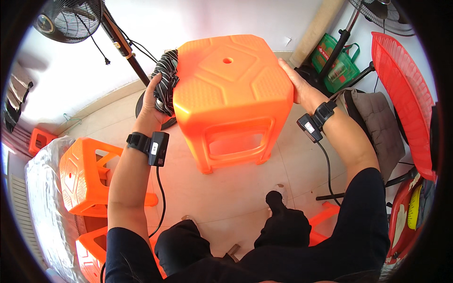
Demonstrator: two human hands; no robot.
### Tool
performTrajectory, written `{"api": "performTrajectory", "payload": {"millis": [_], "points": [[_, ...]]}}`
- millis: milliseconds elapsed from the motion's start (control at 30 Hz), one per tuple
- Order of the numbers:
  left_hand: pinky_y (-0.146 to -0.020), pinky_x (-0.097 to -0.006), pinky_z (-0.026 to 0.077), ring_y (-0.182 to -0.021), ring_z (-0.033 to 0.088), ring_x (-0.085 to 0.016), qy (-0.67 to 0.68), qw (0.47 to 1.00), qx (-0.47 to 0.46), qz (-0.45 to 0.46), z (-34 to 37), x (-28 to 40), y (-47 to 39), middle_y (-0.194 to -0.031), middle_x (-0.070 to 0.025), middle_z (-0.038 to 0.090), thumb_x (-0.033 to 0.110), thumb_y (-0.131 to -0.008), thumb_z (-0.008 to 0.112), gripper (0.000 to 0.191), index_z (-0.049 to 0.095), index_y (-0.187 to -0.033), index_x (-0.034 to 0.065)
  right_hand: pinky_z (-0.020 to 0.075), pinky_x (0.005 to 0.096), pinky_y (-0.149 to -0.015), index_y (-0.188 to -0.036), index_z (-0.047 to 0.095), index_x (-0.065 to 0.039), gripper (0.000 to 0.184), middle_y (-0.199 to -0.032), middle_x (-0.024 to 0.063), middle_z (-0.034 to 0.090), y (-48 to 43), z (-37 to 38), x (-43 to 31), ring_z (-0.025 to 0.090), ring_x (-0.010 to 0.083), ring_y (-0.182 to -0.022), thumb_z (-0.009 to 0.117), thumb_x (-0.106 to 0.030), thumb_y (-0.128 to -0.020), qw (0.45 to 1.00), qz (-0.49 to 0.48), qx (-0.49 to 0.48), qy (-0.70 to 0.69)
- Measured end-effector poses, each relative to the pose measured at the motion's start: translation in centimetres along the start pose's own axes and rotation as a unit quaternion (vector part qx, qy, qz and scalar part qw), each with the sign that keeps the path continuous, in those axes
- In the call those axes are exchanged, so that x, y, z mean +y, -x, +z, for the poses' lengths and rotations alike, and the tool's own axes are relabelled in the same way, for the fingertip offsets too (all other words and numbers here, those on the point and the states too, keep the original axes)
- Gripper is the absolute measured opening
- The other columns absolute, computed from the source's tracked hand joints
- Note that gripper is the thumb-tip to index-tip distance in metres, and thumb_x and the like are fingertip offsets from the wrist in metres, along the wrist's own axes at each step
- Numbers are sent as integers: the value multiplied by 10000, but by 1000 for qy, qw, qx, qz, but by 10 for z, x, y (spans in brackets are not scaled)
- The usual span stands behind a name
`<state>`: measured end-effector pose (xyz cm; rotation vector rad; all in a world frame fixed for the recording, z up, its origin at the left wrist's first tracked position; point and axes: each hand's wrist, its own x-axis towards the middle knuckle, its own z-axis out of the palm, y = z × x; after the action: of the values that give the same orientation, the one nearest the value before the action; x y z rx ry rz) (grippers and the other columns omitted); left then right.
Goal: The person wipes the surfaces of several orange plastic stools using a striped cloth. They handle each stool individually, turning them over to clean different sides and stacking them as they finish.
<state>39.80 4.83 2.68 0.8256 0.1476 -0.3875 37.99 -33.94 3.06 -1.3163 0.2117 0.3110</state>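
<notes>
An orange plastic stool [226, 83] is upright in front of me, its seat facing up with a small round hole in the middle. My left hand [153, 100] grips a bunched black-and-white striped cloth [165, 83] and presses it to the left side of the seat. The fingers of that hand are partly hidden behind the cloth. Against the right side of the seat lies my right hand [295, 85], with its thumb along the top edge and its other fingers mostly out of sight. Whether the stool's legs rest on the tiled floor, I cannot tell.
More orange stools [79, 177] lie tipped at the left, beside a plastic-wrapped item [46, 184]. A pedestal fan [70, 21] stands back left, another fan [382, 16] back right. Right of me are a green bag [334, 63], a grey cushion [378, 123] and a red chair back [403, 99].
</notes>
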Motion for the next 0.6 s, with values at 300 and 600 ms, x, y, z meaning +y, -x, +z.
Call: {"api": "performTrajectory", "payload": {"millis": [300,600], "points": [[-883,-412,594,-964,719,-255,-10,999,-47,-5,15,2,2,-1095,-134,727,397,-862,732,508,643,-1201,28,476,370,-1014,-1372,556,-68,615,-1343,92,605,16,-15,-16,587,196,-1205,548,-523,-958,997,-37,-51,-37],[-937,-417,566,-1031,703,-259,9,996,-79,-34,3,-19,10,-1148,-122,719,365,-936,635,458,633,-1245,26,448,361,-1049,-1401,523,-57,645,-1367,91,591,39,-37,-3,569,195,-1236,570,-520,-954,999,-8,-12,32]]}}
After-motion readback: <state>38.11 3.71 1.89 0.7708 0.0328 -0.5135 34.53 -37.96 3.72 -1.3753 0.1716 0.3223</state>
